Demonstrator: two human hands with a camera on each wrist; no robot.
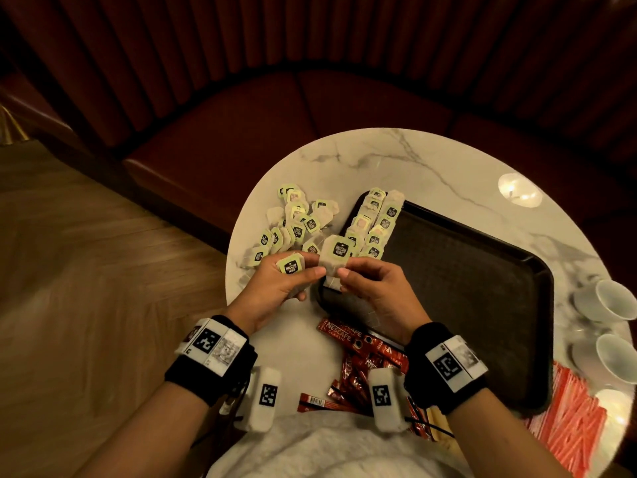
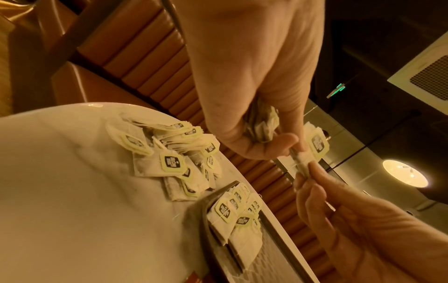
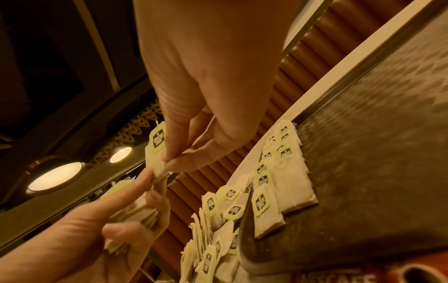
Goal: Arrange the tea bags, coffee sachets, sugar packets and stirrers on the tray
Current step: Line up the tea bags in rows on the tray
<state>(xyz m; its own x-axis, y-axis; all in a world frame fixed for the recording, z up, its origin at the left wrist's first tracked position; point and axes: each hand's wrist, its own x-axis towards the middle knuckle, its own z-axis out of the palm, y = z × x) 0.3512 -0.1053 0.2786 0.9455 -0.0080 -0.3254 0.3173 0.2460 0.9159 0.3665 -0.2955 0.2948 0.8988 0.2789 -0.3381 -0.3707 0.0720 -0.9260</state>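
Note:
Over the tray's near left corner, my right hand (image 1: 346, 272) pinches the lower edge of one tea bag (image 1: 336, 255) with a green tag. My left hand (image 1: 305, 276) grips a small bundle of tea bags (image 1: 291, 267), and its thumb tip touches the same single bag. In the left wrist view the bundle (image 2: 263, 124) sits in the left palm and the single bag (image 2: 315, 143) stands between both hands. Two rows of tea bags (image 1: 375, 222) lie along the left edge of the dark tray (image 1: 465, 270). Loose tea bags (image 1: 296, 222) are piled on the table to its left.
Red Nescafe coffee sachets (image 1: 358, 353) lie on the round marble table (image 1: 396, 160) between my wrists. A heap of red-and-white striped packets (image 1: 568, 419) sits at the near right. Two white cups (image 1: 613, 301) stand right of the tray. A red booth seat curves behind.

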